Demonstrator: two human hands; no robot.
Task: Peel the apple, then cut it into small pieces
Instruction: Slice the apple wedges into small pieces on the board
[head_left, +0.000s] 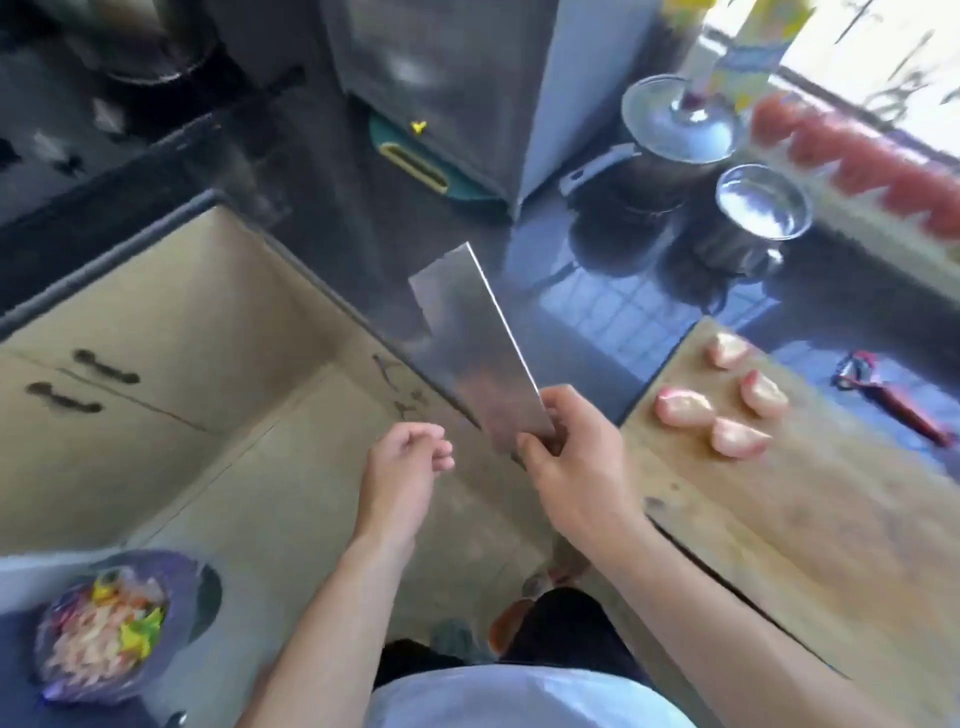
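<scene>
Right hand (571, 457), centre of frame, grips a cleaver (478, 343) at the base of the blade, fingers curled round it. Blade is broad and rectangular, pointing up and left, held in the air over the counter edge. Handle hidden by the hand.

Left hand (410, 457), just left of the right one, holds nothing; fingers loosely curled, not touching the cleaver.

Four peeled apple pieces (727, 410), pale pink, lie in a loose cluster on the wooden cutting board (779, 545) at right of frame, well clear of both hands. Whether the pieces touch each other is unclear through the blur.

Red-handled peeler (888, 395) on the dark glossy counter (597, 312), just beyond the board's far edge.

Upper right: pot with glass lid (675, 119), small steel pot (758, 208), row of tomatoes (857, 156) along the window sill. Upper centre: metal box-like appliance (441, 78).

Left: beige cupboard doors (156, 338) and tiled floor below. Lower left: bin with coloured scraps (104, 634).
</scene>
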